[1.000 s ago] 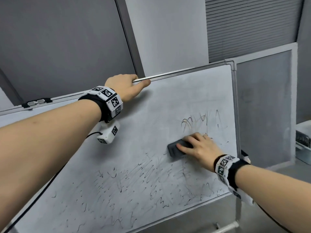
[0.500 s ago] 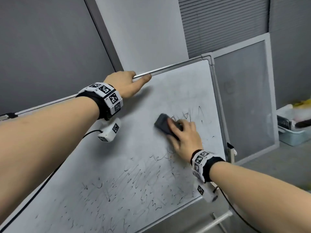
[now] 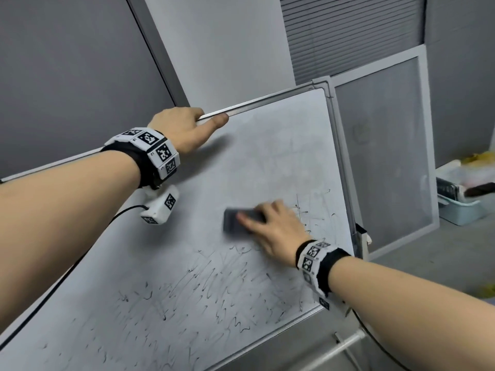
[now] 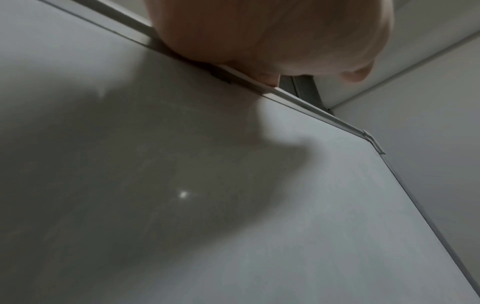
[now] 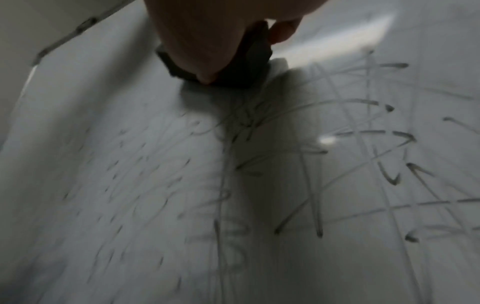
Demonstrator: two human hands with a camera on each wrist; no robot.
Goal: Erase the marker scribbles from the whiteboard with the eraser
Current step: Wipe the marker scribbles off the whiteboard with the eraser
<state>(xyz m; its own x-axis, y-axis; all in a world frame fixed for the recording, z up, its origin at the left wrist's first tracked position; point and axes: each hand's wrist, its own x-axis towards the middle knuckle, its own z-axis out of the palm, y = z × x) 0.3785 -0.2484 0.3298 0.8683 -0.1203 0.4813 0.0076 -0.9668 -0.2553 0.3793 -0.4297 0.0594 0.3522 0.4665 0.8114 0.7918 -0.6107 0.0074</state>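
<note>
A tilted whiteboard point(image 3: 267, 156) fills the head view, its upper part wiped and its lower half covered in black marker scribbles point(image 3: 209, 285). A small patch of scribbles point(image 3: 313, 212) is left near the right edge. My right hand point(image 3: 270, 226) grips a dark grey eraser point(image 3: 235, 219) and presses it flat on the board mid-height, blurred with motion. In the right wrist view the eraser point(image 5: 246, 61) sits under my fingers above the scribbles point(image 5: 337, 154). My left hand point(image 3: 184, 127) grips the board's top metal edge point(image 3: 267, 100), thumb on the front face; the left wrist view shows the hand point(image 4: 272, 35) on that edge point(image 4: 311, 107).
A grey framed panel point(image 3: 383, 156) stands right behind the board's right side. A light blue bin point(image 3: 460, 207) with items sits on the floor at far right. A metal stand bar point(image 3: 345, 344) runs under the board's lower right corner. Grey walls lie behind.
My right hand has carried the eraser from below the right-hand scribble patch up over it and then left, and that patch has thinned. The left hand has kept its grip on the top edge.
</note>
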